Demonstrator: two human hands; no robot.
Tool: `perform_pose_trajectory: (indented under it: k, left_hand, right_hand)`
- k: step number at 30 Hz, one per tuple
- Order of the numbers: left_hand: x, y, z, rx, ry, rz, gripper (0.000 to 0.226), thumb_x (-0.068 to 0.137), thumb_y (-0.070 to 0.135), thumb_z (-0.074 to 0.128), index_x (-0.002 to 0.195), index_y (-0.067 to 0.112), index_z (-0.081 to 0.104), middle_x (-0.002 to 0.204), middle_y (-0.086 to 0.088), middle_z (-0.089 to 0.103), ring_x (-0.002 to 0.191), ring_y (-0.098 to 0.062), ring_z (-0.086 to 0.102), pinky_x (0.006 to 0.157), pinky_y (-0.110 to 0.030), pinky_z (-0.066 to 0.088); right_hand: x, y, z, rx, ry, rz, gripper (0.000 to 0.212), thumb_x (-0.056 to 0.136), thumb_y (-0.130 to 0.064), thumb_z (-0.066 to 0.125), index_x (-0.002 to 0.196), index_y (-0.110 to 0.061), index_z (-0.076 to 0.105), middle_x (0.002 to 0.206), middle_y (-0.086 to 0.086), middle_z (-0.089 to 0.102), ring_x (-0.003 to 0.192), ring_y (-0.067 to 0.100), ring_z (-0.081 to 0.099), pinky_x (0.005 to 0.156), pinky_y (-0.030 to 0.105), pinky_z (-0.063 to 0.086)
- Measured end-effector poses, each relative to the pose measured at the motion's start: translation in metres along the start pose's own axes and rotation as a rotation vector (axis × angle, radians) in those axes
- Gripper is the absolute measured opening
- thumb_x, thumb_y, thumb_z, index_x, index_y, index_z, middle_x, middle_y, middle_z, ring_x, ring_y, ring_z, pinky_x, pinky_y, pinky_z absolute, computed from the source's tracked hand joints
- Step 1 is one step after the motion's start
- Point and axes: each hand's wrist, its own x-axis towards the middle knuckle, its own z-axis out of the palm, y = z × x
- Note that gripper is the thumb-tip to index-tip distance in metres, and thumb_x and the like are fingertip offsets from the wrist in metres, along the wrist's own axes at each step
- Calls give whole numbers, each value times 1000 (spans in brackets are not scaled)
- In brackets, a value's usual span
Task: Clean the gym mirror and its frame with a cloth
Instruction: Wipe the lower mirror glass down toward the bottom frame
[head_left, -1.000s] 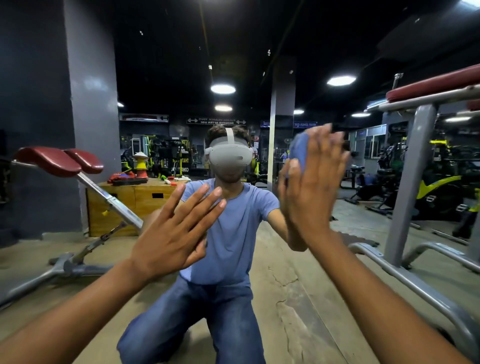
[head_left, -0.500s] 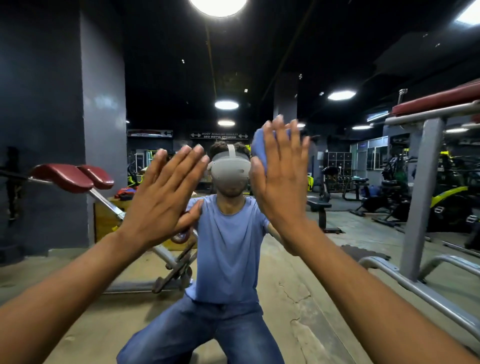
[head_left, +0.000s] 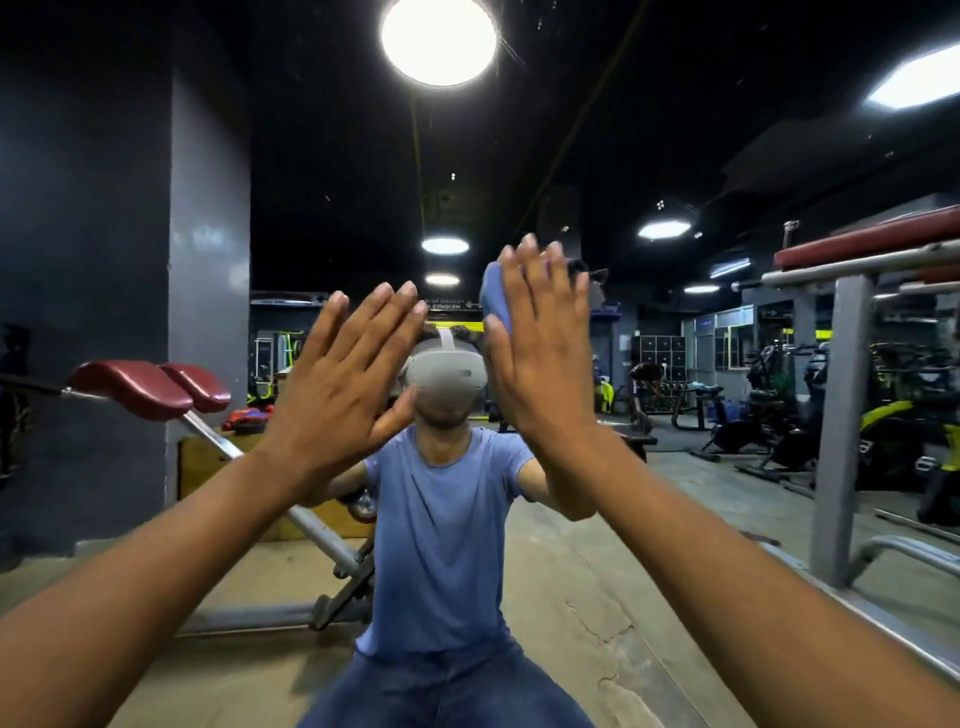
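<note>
The gym mirror (head_left: 597, 156) fills the whole view and reflects me kneeling in a blue shirt. My right hand (head_left: 540, 353) is flat against the glass with straight fingers, pressing a blue cloth (head_left: 496, 304) onto it; only the cloth's left edge shows past my fingers. Beside it, my left hand (head_left: 343, 379) lies flat on the mirror with fingers spread and holds nothing. No mirror frame is in view.
Reflected in the glass are a red padded bench (head_left: 150, 389) at left, a grey steel rack with a red pad (head_left: 841, 415) at right, a wooden box (head_left: 208, 462), a grey pillar (head_left: 208, 260) and ceiling lights (head_left: 439, 39).
Both hands have slid upward on the glass and come closer together; the right hand with the cloth moved left. The view has tilted up toward the ceiling lights.
</note>
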Motion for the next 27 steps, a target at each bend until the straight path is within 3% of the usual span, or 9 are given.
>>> perform_pose_trajectory:
  k: [4,7,11,14,18,20,23,25,27]
  left_hand:
    - [-17,-2,3,-8,-30,18,78,108,50,35,170,8,11,178,-14,4,165,-28,3,131,-58,15]
    - [-22,1,2,-22,-24,9,78,108,46,40,170,8,10,178,-13,3,165,-28,3,132,-57,15]
    - [-34,-2,2,-78,31,-55,76,107,41,44,169,7,18,178,-12,11,165,-26,9,130,-60,17]
    - [-57,-18,1,-86,23,-53,75,108,42,42,169,6,18,178,-13,10,165,-27,10,130,-61,19]
    - [-89,-55,-5,-23,-17,54,75,109,47,37,169,7,18,178,-13,11,165,-28,12,129,-61,22]
    - [-95,-60,-5,-9,-28,71,75,108,43,40,169,6,17,178,-13,9,165,-29,11,129,-61,23]
    - [-96,-58,-4,-9,-29,65,77,107,41,42,169,6,13,178,-14,8,165,-30,9,129,-61,23]
    - [-96,-57,-4,-19,-21,72,77,108,41,42,169,6,13,178,-15,8,165,-30,9,129,-60,22]
    - [-97,-58,-5,-38,-7,72,76,108,41,41,169,6,13,178,-15,9,165,-30,10,129,-60,22]
  right_hand:
    - [-63,2,-5,-85,-133,-219,63,112,-40,27,168,-12,14,176,10,5,163,28,1,131,55,8]
    - [-51,7,-11,-76,-93,-70,63,111,-41,23,167,-13,17,176,9,8,163,25,3,130,55,8]
    - [12,-40,1,-26,8,114,62,112,-38,18,167,-12,15,176,13,7,163,29,1,129,57,8]
    - [8,-75,16,-27,-26,-25,61,113,-36,25,168,-11,13,176,14,5,163,31,0,130,57,7]
    - [-43,-69,9,-132,-173,-380,64,113,-36,35,167,-11,13,176,12,4,163,28,1,129,57,11]
    - [-30,-58,5,-136,-123,-279,63,112,-37,32,167,-12,16,176,11,7,163,27,4,129,57,11]
    - [29,-78,8,-56,6,88,61,112,-40,18,167,-13,17,176,11,8,163,27,3,129,57,9]
    - [49,-104,16,-44,24,128,63,112,-41,16,167,-11,17,175,13,9,163,29,3,129,58,8]
    - [35,-125,24,-33,-2,27,62,112,-38,20,167,-10,18,175,14,10,163,31,4,128,58,9]
